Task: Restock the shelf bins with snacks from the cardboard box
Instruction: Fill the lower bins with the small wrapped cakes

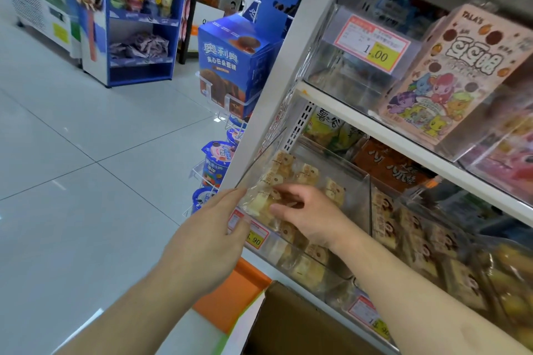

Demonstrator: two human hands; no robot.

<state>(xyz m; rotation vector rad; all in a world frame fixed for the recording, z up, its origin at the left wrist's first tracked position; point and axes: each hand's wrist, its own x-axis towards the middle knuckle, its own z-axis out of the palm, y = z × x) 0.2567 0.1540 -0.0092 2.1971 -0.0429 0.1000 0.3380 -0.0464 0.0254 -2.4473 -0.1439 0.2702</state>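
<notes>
A clear plastic shelf bin (pixel 354 181) at the shelf's left end holds several small wrapped yellow snack cakes (pixel 305 174). My left hand (pixel 213 230) grips the bin's raised clear front lid at its left corner. My right hand (pixel 308 213) reaches inside the bin, fingers curled round one of the wrapped snacks (pixel 285 203). The open cardboard box (pixel 291 323) sits below, at the bottom of the view, under my right forearm.
More clear bins of wrapped snacks (pixel 418 242) run to the right. Above, a white shelf board (pixel 403 135) carries a pink cartoon box (pixel 450 72) and a price tag (pixel 372 43). Blue cake boxes (pixel 230 63) hang on wire racks left. Grey tiled floor (pixel 86 167) spreads left.
</notes>
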